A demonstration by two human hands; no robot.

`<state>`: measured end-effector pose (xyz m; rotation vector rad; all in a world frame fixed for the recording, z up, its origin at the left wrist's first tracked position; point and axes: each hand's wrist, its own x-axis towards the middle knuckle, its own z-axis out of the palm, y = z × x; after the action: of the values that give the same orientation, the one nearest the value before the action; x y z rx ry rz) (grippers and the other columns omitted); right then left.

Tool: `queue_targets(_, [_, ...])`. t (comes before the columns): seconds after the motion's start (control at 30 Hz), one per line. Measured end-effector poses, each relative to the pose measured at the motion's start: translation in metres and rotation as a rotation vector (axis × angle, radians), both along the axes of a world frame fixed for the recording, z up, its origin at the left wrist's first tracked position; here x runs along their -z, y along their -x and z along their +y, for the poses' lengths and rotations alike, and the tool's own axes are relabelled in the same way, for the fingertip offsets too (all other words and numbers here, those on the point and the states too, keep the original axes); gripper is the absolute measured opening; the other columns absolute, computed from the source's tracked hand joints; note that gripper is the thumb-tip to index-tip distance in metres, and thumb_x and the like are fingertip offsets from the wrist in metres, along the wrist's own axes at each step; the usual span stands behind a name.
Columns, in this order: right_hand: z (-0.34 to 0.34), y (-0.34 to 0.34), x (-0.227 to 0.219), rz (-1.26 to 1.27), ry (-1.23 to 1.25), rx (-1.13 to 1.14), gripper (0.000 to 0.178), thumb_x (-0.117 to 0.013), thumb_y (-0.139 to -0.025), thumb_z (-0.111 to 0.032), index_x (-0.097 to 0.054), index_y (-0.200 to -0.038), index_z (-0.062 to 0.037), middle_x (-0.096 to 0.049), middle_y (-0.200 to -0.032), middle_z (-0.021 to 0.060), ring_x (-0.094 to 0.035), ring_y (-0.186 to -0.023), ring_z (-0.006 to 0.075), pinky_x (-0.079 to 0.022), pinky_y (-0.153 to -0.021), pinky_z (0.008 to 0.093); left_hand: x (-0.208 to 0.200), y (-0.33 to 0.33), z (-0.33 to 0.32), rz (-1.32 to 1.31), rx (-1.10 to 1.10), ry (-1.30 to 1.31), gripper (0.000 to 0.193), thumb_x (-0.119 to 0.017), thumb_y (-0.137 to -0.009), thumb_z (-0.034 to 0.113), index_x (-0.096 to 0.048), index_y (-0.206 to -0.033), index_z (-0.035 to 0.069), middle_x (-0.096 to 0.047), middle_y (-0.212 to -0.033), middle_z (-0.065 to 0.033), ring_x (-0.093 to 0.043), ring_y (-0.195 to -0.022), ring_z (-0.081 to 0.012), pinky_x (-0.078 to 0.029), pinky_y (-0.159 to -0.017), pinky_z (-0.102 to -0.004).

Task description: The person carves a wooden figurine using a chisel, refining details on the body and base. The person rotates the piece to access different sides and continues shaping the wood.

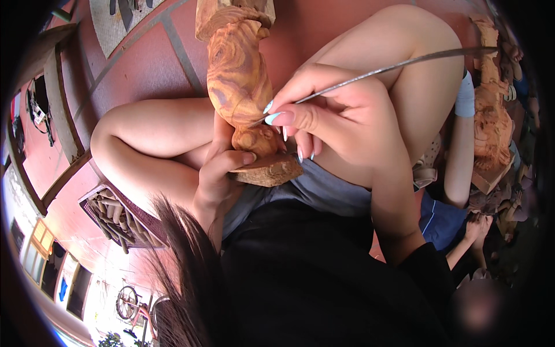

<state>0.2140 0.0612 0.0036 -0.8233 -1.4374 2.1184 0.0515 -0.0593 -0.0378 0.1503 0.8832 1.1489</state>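
A carved wooden figure (238, 75) with swirling brown grain lies over my lap, its flat round base (267, 175) nearest my body and a squared block at its far end. My left hand (217, 173) is closed round its lower part, the thumb pressed just above the base. Between the thumb and fingertips of my right hand (341, 113) is a long, thin, slightly curved metal file (399, 67). Its near tip touches or almost touches the carving above the rounded lower part. The file's other end sticks out to the upper right.
A purple plastic basket (156, 226) of wooden-handled tools stands on the red tiled floor at left, below a wooden frame (63, 110). More tools lie on a pale mat (115, 29) at the top left. On the right are another carving (491, 127) and a person's hands (477, 226).
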Motion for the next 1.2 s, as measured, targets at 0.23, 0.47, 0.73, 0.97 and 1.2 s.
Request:
queue_targets(0.23, [-0.001,0.016,0.016,0.034,-0.313,-0.019,0.003,-0.067,-0.085,0.003,-0.068,-0.087,0.0013,-0.062,-0.076,0.0036,-0.057,-0.058,0.0059,-0.041,-0.047,0.0191,0.004,0.002,-0.005,-0.051,-0.015,0.017,0.095,-0.060,-0.063,0.018,-0.018,-0.147,0.007,-0.047,-0.125,-0.0200,-0.054,-0.108,-0.0316,-0.048,-0.092,-0.0418])
queue_targets(0.47, [0.002,0.016,0.008,-0.057,-0.180,-0.118,0.004,-0.063,-0.088,-0.003,-0.065,-0.086,0.0005,-0.065,-0.076,0.0077,-0.063,-0.069,0.0169,-0.048,-0.061,0.0289,0.007,0.001,-0.006,-0.060,-0.032,0.023,0.097,-0.061,-0.062,0.018,-0.017,-0.148,0.009,-0.049,-0.121,-0.0195,-0.055,-0.104,-0.0319,-0.049,-0.089,-0.0422])
queue_targets(0.73, [0.003,0.020,0.020,-0.031,-0.286,-0.142,0.001,-0.064,-0.088,-0.005,-0.064,-0.088,-0.0036,-0.065,-0.077,0.0052,-0.062,-0.067,0.0161,-0.048,-0.060,0.0298,0.013,0.006,-0.007,-0.108,0.020,-0.001,0.097,-0.060,-0.062,0.014,-0.014,-0.148,0.009,-0.051,-0.116,-0.0208,-0.057,-0.100,-0.0325,-0.050,-0.087,-0.0426])
queue_targets(0.97, [0.010,0.023,0.009,-0.015,-0.168,-0.214,0.009,-0.066,-0.088,-0.010,-0.060,-0.089,-0.0029,-0.062,-0.077,0.0061,-0.058,-0.066,0.0165,-0.047,-0.060,0.0305,0.012,0.008,-0.009,-0.091,0.042,-0.013,0.086,-0.064,-0.072,0.015,-0.018,-0.145,0.008,-0.053,-0.111,-0.0212,-0.058,-0.099,-0.0317,-0.049,-0.087,-0.0419])
queue_targets(1.2, [0.009,0.027,0.022,0.048,-0.308,-0.205,0.003,-0.061,-0.091,-0.003,-0.062,-0.088,-0.0016,-0.059,-0.078,0.0008,-0.055,-0.068,0.0071,-0.045,-0.062,0.0227,0.005,0.005,-0.005,-0.029,0.068,0.061,0.077,-0.068,-0.074,0.022,-0.028,-0.139,0.005,-0.056,-0.106,-0.0195,-0.059,-0.097,-0.0320,-0.050,-0.087,-0.0425])
